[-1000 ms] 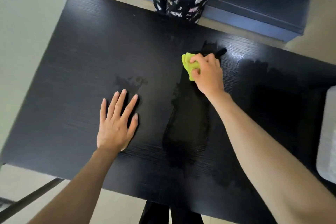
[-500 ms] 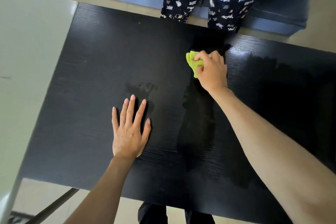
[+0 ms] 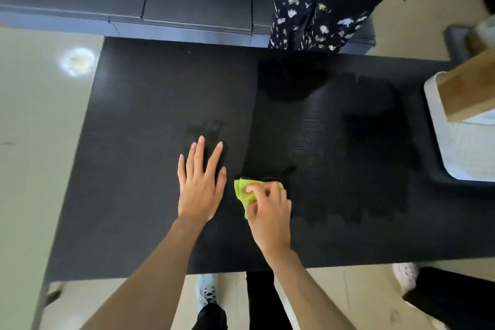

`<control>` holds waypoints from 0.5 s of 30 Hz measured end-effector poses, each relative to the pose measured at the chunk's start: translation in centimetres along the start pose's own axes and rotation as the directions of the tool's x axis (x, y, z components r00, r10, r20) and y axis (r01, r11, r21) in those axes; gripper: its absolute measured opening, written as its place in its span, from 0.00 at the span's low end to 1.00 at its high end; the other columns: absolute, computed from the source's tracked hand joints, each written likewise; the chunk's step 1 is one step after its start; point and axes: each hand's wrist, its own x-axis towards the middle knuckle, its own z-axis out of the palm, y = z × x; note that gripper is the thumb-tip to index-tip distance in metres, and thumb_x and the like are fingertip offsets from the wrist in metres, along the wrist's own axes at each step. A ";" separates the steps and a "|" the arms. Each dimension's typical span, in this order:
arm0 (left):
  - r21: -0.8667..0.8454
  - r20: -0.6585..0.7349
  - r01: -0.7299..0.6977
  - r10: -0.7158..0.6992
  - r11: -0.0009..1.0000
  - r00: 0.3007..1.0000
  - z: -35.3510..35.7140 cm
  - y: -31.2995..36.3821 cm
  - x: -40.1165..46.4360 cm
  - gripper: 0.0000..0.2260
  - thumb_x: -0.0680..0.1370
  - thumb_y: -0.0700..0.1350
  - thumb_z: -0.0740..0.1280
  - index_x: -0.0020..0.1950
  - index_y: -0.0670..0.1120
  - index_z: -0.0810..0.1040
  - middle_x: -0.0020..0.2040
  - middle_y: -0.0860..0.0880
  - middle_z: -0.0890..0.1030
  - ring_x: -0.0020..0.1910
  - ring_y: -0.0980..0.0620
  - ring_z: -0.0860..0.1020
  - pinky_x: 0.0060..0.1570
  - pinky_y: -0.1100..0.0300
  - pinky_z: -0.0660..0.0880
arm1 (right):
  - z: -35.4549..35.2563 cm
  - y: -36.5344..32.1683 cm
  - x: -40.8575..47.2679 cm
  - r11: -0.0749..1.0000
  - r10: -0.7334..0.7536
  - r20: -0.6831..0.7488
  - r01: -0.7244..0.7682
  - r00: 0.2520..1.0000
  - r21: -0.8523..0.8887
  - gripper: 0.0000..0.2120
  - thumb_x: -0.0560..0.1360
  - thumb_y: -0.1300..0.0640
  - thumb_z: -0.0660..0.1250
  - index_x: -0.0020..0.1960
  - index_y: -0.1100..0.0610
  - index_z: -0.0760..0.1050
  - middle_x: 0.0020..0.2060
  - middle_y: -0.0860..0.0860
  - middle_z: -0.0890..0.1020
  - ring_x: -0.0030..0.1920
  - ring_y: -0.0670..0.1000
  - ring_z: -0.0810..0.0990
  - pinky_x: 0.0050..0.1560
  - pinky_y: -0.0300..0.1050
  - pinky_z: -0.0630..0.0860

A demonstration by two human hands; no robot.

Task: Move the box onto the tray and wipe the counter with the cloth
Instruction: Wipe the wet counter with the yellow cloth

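My right hand (image 3: pixel 269 213) presses a small yellow-green cloth (image 3: pixel 243 191) onto the black counter (image 3: pixel 150 104), near the front edge. A dark damp streak runs from the cloth toward the far edge. My left hand (image 3: pixel 201 185) lies flat on the counter just left of the cloth, fingers spread, holding nothing. At the right edge a light wooden box (image 3: pixel 467 91) rests on a white tray (image 3: pixel 439 126); both are cut off by the frame.
A person in a dark patterned garment (image 3: pixel 316 16) stands at the counter's far side. Grey-blue cabinets (image 3: pixel 160 8) run behind it. Another person's shoe and dark trouser leg (image 3: pixel 407 278) show at the lower right. Pale floor lies to the left.
My right hand has pulled the cloth from the counter's far side back toward the front edge, beside my left hand. The view has shifted, bringing the tray and box into sight.
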 end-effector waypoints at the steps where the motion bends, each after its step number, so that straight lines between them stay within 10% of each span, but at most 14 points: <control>1: 0.025 0.000 -0.044 0.044 0.999 0.999 -0.4 -0.7 0.2 0.26 0.86 0.54 0.54 0.85 0.56 0.53 0.85 0.43 0.56 0.83 0.41 0.58 0.80 0.38 0.57 | 0.2 -0.1 -1.0 1.000 0.001 0.006 -0.001 1.000 0.003 0.15 0.71 0.56 0.61 0.56 0.44 0.75 0.50 0.48 0.72 0.51 0.55 0.73 0.46 0.52 0.72; 15: 0.060 0.017 0.085 -0.086 0.995 0.996 -1.3 -6.6 3.1 0.25 0.86 0.56 0.52 0.84 0.57 0.55 0.86 0.45 0.55 0.85 0.43 0.53 0.82 0.38 0.52 | -1.0 -0.8 12.4 0.997 -0.071 0.035 0.070 0.997 0.024 0.15 0.69 0.62 0.68 0.50 0.45 0.75 0.48 0.45 0.70 0.54 0.54 0.73 0.48 0.50 0.65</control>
